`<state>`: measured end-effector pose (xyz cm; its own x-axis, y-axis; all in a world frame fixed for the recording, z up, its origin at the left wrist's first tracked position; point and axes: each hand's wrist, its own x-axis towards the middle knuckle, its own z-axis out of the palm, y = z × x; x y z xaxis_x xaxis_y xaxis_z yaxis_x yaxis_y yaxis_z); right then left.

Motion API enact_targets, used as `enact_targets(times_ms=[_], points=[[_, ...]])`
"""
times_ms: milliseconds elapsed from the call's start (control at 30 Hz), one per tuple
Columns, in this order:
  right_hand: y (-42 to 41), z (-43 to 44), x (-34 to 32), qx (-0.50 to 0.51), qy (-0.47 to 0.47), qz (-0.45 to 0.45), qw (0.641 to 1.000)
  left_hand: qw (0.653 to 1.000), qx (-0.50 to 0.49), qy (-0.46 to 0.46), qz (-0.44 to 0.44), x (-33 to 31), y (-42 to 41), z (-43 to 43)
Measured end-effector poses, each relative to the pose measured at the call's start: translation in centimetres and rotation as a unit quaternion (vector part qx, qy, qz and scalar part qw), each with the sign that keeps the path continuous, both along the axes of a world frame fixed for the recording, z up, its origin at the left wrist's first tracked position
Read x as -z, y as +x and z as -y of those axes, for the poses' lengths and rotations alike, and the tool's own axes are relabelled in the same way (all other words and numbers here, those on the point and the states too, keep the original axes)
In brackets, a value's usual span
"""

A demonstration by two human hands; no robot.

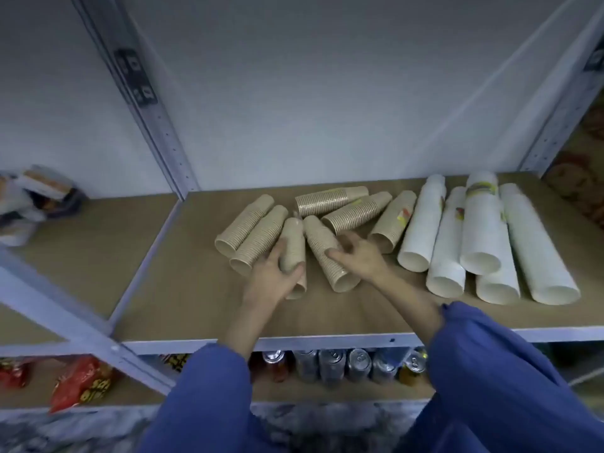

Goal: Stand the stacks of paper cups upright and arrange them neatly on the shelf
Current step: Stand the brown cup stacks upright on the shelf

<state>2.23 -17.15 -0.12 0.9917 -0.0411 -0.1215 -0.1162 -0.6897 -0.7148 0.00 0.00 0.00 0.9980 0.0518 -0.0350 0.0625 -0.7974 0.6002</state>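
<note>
Spanning most of the view, the flat brown fibreboard shelf board (183, 289) on its grey metal frame (157, 135) carries every cup stack, all lying on their sides. The board's right end runs out of view.

Toward that end lie five long white paper cup stacks (421, 223), mouths facing the board's front edge; one is mostly buried under its neighbours. At the board's middle, seven shorter brown ribbed paper cup stacks (356, 212) lie in a loose fan.

Both blue sleeves (490, 371) are cut off at the bottom.

The left hand (271, 279) wraps the held brown stack (292, 237) near the board's centre, thumb on one side, fingers on the other. The right hand (359, 256) lies on the neighbouring brown stack (317, 233), fingers smeared by motion; whether it grips or only touches cannot be told.

Under the board, silver drink cans (330, 361) show mainly their tops. Lower left of the board, a red snack bag (81, 384) bears yellow lettering, unreadable. Off the board's left end sit blurred packets (36, 197).

Yellow label bands (482, 189) on several stacks are too soft to read.
</note>
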Motion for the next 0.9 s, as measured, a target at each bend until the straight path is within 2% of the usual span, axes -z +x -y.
enact_targets(times_ms=[233,467,633,667,767,900], points=[[0.3,0.1,-0.2,-0.046,0.009,-0.022,0.999,1.0,0.017,-0.016,-0.004,0.3,-0.1,0.8],[-1.1,-0.3,-1.0,-0.054,-0.001,-0.037,0.998,0.999,0.035,0.015,-0.01,0.0,-1.6,0.5],[-2.6,-0.3,-1.8,-0.078,-0.033,-0.048,0.995,0.999,0.038,-0.022,-0.031,-0.4,-2.5,0.0],[-2.8,-0.3,-2.0,-0.081,-0.018,-0.064,0.995,0.998,0.034,-0.034,-0.039,-0.5,-2.4,-0.2],[-3.2,-0.2,-2.6,-0.085,0.104,-0.151,0.979,0.993,0.024,-0.078,-0.083,-0.9,-1.6,-0.5],[-2.6,0.2,-2.6,-0.114,0.186,-0.225,0.95,0.956,0.011,-0.237,-0.172,-1.2,-1.0,-0.5]])
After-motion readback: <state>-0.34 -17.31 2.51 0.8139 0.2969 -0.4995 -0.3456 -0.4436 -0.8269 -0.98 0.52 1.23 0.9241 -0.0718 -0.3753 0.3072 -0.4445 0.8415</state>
